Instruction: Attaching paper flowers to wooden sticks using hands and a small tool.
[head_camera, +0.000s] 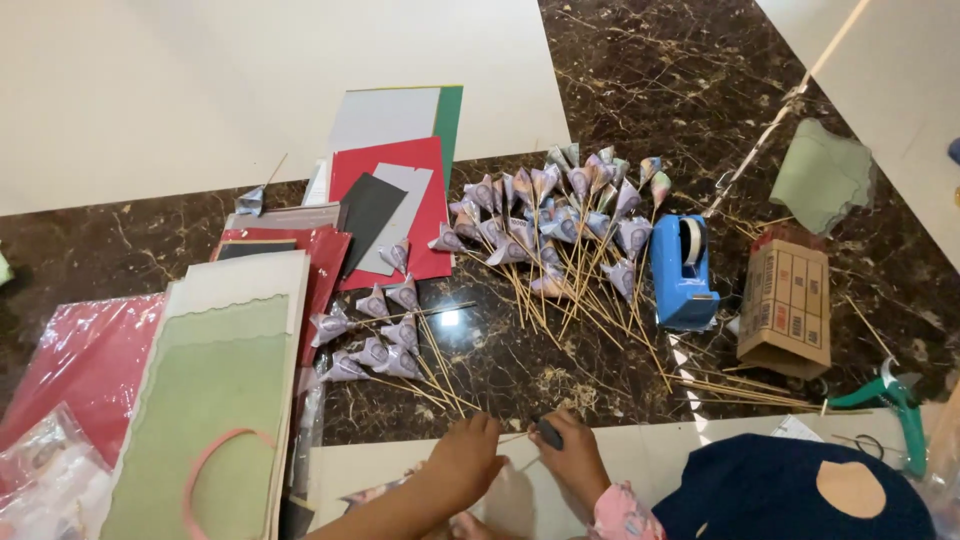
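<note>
My left hand (466, 458) is at the bottom middle, fingers curled and pinching the end of a thin wooden skewer (516, 437). My right hand (573, 460), with a pink floral sleeve, is closed round a small dark object (547, 432) at the skewer's other end. Both hands hover over a pale sheet on the dark marble floor (500, 370). Just beyond them lies a small group of folded paper cones on skewers (380, 340). A bigger pile of the same cones (560, 215) fans out farther back.
A blue tape dispenser (685, 265), a cardboard box (787, 305) and loose skewers (740, 390) lie to the right. Green-handled cutters (897, 402) sit at far right. Stacked red, grey and green paper sheets (400, 190) and wavy-edged green sheets (215, 390) fill the left. A dark blue rounded thing (770, 495) is bottom right.
</note>
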